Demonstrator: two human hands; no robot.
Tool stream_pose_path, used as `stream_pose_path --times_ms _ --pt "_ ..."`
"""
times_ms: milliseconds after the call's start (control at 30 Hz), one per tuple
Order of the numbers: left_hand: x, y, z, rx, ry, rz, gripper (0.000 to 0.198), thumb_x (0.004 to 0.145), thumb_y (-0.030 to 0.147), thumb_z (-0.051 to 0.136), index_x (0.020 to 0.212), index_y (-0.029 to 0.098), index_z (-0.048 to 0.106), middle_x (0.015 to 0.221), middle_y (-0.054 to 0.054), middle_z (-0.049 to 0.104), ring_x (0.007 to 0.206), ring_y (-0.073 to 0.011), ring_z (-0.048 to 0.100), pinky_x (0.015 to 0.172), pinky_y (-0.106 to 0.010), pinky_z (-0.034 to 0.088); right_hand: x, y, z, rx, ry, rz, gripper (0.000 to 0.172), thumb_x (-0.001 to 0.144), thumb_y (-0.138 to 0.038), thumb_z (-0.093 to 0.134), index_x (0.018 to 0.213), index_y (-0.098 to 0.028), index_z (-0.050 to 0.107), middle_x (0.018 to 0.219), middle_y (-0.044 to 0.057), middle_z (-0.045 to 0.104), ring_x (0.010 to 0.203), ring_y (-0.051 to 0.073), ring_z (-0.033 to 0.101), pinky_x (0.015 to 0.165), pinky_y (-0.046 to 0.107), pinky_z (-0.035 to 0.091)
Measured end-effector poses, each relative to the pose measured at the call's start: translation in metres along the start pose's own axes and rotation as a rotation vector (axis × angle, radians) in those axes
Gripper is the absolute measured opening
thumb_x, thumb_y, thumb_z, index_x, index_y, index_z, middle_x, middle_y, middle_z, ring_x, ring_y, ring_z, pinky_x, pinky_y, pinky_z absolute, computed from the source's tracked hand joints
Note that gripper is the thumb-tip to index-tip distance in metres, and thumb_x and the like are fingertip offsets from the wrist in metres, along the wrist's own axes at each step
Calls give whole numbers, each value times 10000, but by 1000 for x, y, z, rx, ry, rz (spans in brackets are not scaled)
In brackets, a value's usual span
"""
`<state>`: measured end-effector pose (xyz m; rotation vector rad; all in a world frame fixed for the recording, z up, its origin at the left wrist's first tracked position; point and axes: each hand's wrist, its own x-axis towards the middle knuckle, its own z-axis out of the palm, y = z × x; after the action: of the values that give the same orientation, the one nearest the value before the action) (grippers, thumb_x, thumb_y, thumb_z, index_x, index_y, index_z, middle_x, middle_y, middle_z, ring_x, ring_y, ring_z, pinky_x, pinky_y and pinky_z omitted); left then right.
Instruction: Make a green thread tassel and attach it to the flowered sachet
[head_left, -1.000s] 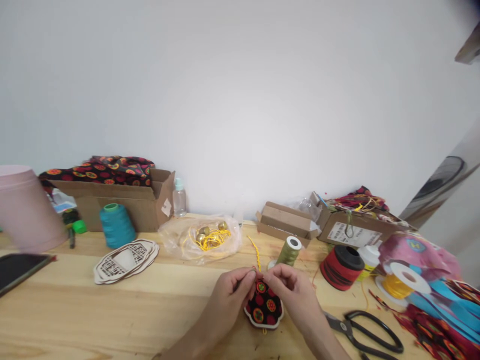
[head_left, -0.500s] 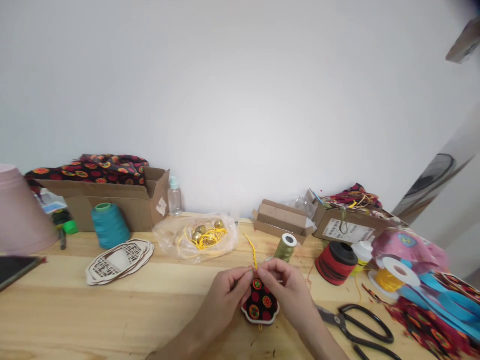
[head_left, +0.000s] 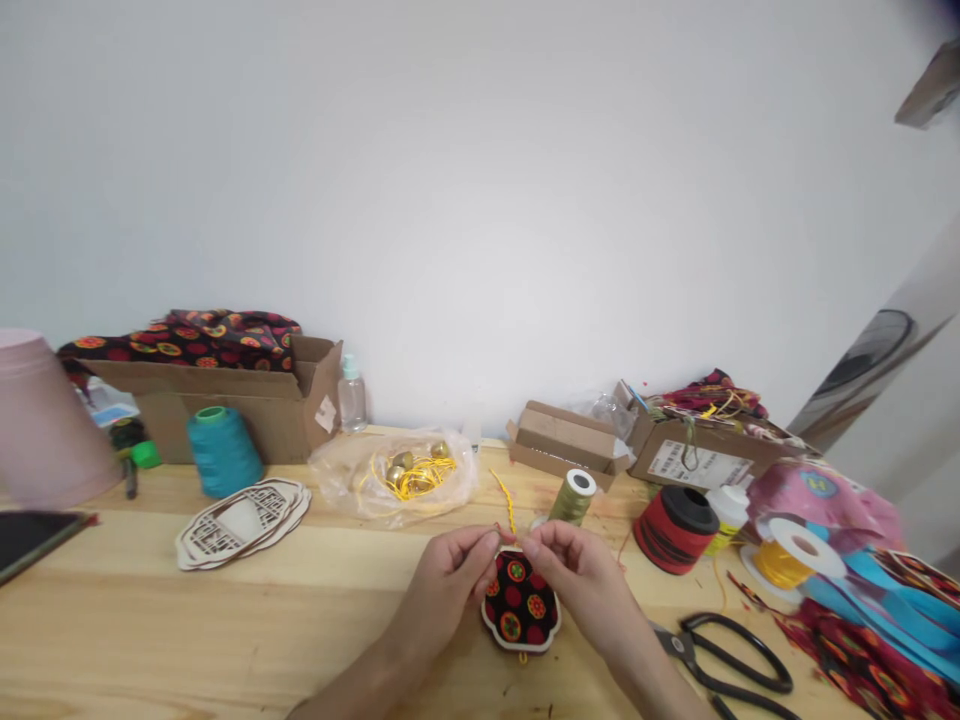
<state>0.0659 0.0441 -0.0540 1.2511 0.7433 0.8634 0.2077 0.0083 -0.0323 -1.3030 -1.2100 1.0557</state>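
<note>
A flat scalloped ornament [head_left: 517, 605], black patterned cloth inside a pale rim, lies on the table between my hands. A yellow cord [head_left: 505, 495] runs up from its top, and a small yellow loop [head_left: 523, 658] shows at its bottom. My left hand [head_left: 446, 585] is closed in a pinch at the top left edge, with a thin reddish thread [head_left: 507, 535] at its fingertips. At the top right edge my right hand [head_left: 581, 580] pinches too, its thumb and forefinger pressed together; the thread seems to run between both hands. The fingers partly cover the ornament's upper sides.
Black-handled scissors [head_left: 724, 650] lie right of my right hand. Behind stand a green thread spool [head_left: 573, 497], a red-and-black spool [head_left: 675, 530] and a plastic bag [head_left: 337, 470] with bells and yellow cord. Wooden cutouts [head_left: 244, 525] and a teal thread cone [head_left: 223, 450] are at left.
My fingertips have moved slightly apart, uncovering more of the ornament's top edge. The whole view has shifted a little.
</note>
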Motion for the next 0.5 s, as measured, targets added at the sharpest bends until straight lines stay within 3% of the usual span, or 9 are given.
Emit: stream_pose_path --times_ms 167,333,500 --pt "-1 3 1 -63 -19 -14 313 742 437 530 720 128 575 441 99 258 414 -50 177 406 -197 115 0 7 0 111 -96 20 400 675 -545 559 592 -181 416 477 -77 351 410 51 248 373 172 168" --pt "-2 6 1 -99 -42 -25 307 764 417 515 729 120 587 445 98 248 420 -47 169 411 -202 103 -3 19 1 -71 -76 -80 340 813 -454 437 605 -191 379 559 -56 337 513 88 306 450 191 253" --pt "-2 5 1 -63 -32 -46 328 730 430 553 663 112 593 440 97 227 430 -45 157 417 -210 86 -4 15 1 -220 -52 -170 329 859 -390 356 594 -197 338 559 -55 323 531 100 304 496 215 271"
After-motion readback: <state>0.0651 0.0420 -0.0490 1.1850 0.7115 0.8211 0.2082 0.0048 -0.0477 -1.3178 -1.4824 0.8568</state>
